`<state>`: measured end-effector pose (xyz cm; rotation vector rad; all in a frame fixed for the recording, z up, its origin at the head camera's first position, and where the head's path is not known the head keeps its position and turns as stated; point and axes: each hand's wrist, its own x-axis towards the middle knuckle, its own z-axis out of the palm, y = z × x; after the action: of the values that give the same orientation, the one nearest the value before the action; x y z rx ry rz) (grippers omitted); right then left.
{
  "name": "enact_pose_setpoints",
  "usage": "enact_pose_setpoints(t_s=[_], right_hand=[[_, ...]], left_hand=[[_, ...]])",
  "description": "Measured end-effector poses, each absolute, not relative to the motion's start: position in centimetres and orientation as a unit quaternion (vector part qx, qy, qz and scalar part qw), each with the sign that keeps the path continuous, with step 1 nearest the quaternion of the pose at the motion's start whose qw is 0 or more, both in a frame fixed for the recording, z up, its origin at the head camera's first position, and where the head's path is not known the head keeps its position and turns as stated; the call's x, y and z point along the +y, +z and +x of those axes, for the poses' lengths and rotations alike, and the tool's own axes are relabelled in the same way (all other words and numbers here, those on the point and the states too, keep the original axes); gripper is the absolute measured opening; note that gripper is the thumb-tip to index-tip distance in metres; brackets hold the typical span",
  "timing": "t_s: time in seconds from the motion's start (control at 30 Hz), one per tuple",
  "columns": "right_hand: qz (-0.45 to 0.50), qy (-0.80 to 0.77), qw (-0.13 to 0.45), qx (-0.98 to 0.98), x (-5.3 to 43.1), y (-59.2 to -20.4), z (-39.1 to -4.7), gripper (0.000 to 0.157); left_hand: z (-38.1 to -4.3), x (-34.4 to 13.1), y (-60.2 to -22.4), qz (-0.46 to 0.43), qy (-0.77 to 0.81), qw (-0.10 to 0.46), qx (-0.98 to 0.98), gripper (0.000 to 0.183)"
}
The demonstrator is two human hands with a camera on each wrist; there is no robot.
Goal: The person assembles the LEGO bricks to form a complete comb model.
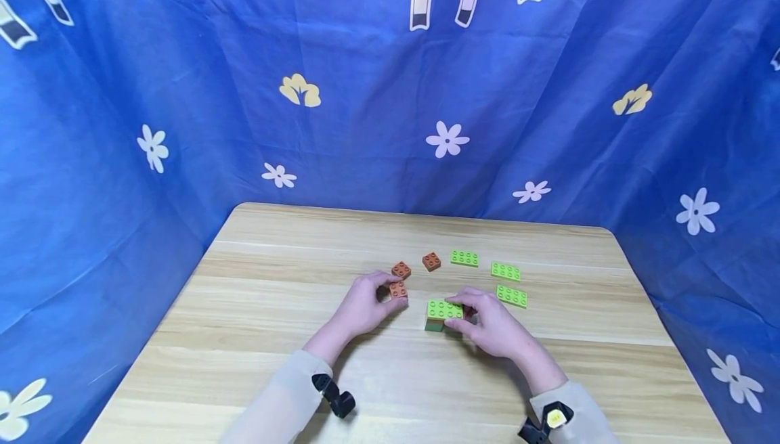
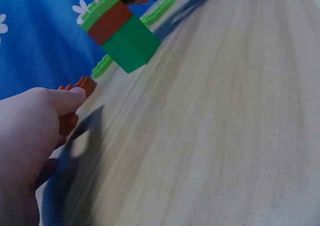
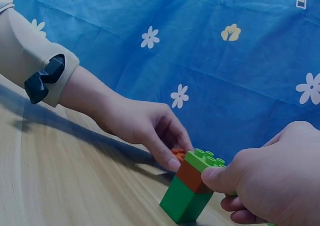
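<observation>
My left hand (image 1: pixel 363 305) has its thumb and index finger on either side of a small brown brick (image 1: pixel 398 290) with studs on top. My right hand (image 1: pixel 489 322) grips the upper part of a short brick stack (image 1: pixel 444 310) by its sides. In the right wrist view the stack shows a dark green bottom (image 3: pixel 184 203), a brown middle (image 3: pixel 192 179) and a thin light green brick (image 3: pixel 200 161) on top. Both hands are close together near the middle of the table, with the left hand left of the stack.
Two more brown bricks lie beyond the hands, one (image 1: pixel 401 269) right by my left fingertips and another (image 1: pixel 431 262) farther right. Thin light green bricks lie at the back (image 1: pixel 465 258) and to the right (image 1: pixel 506 271), (image 1: pixel 511 296) on the wooden table (image 1: pixel 274 254). A blue curtain (image 1: pixel 365 126) surrounds it.
</observation>
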<state>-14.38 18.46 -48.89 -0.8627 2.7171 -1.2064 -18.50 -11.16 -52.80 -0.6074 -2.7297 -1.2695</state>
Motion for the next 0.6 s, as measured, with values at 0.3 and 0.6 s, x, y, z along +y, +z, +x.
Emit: enact_pose_setpoints(t_s=[0.3, 0.6], right_hand=[[-0.282, -0.387, 0.017, 0.878, 18.5, -49.0, -14.5, 0.038], [-0.28, -0.388, 0.023, 0.877, 18.5, -48.9, -14.5, 0.039]], left_hand=[[-17.9, -10.3, -51.4, -0.209, -0.469, 0.012, -0.858, 0.048], [-17.3, -9.5, -50.6, -0.212, -0.492, -0.005, -0.844, 0.049]])
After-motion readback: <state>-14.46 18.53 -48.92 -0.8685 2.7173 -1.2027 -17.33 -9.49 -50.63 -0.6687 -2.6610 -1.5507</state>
